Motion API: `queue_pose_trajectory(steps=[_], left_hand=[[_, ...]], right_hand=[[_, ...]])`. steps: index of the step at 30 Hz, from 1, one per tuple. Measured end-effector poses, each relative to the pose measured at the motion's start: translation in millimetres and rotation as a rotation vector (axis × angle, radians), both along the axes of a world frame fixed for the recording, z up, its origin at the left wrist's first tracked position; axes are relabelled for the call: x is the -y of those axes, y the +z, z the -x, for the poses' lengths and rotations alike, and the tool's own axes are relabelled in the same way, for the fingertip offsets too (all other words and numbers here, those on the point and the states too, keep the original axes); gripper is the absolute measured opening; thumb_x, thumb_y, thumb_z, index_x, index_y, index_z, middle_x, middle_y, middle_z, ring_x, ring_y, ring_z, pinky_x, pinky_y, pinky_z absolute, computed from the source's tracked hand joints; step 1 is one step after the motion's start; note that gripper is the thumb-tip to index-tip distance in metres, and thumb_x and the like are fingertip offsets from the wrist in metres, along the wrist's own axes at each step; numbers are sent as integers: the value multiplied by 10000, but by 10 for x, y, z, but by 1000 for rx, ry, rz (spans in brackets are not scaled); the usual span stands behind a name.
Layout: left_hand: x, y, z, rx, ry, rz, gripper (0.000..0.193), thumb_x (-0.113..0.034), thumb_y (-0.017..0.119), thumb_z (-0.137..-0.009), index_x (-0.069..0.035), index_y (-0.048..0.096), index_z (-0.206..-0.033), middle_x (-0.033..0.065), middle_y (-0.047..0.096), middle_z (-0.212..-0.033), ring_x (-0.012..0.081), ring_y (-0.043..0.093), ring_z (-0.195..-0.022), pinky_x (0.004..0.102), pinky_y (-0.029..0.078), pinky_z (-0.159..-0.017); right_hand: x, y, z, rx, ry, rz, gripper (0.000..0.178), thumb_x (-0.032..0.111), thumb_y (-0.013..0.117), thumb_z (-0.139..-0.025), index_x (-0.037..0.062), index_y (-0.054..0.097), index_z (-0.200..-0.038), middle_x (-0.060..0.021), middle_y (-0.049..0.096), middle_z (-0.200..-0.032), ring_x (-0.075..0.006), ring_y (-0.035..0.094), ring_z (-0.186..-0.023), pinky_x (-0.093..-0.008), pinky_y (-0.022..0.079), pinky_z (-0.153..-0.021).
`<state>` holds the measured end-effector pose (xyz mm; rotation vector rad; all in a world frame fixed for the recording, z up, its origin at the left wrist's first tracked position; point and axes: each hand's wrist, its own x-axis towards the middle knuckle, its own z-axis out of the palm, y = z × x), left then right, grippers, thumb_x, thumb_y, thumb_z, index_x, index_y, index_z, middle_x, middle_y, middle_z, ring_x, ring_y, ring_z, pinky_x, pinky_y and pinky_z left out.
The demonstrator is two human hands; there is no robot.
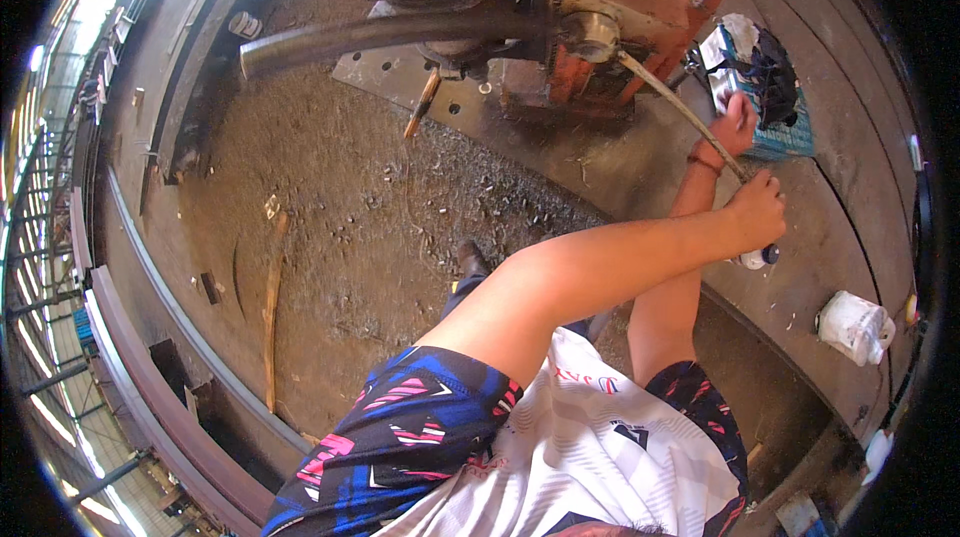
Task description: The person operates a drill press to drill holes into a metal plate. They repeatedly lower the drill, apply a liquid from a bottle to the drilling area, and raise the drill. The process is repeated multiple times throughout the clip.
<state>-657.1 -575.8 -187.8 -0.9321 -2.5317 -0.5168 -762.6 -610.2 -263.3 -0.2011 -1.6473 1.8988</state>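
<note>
My left hand (757, 209) is wrapped round the free end of a long thin metal lever (672, 94). The lever slopes up and left to a round metal hub (592, 36) on an orange machine (640, 7). My right arm passes beneath my left forearm. Higher up, my right hand (737, 125) has its fingers curled, beside the lever, which crosses over near its wrist. What lies in those fingers, if anything, I cannot make out. Just past it is a blue and white box (780, 143) with a black cloth (775, 77) on top.
A long metal bar (380, 34) juts left from the machine. Metal shavings (470, 192) litter the floor below. A wooden stick (275, 307) lies at left, near long steel beams (150, 377). A white plastic bundle (855, 327) sits at right, on the metal plate.
</note>
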Motion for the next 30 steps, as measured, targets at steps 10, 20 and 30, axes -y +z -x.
queue_pose_trajectory(steps=[10,20,30], left_hand=[[2,1522,85,-252,-28,-453,232,-231,632,-815,-164,714,-1021,51,672,-915,250,616,-947,429,443,-823],[426,2187,10,-404,4,-654,184,-219,652,-746,-135,704,-900,60,671,-880,249,628,-891,422,444,-738],[1296,2667,-4,-354,-56,-470,182,-281,667,-722,-137,713,-824,54,666,-775,254,640,-797,427,440,-692]], right_hand=[[546,1011,1144,264,1102,380,556,470,424,-1034,-14,572,-1265,-128,651,-1196,-241,605,-1131,-421,493,-938],[632,1366,968,55,929,239,570,483,423,-1026,-8,566,-1278,-124,628,-1216,-236,588,-1139,-405,477,-954],[323,2400,-508,-518,495,100,584,495,423,-1017,-3,560,-1290,-119,605,-1237,-230,571,-1147,-388,461,-969]])
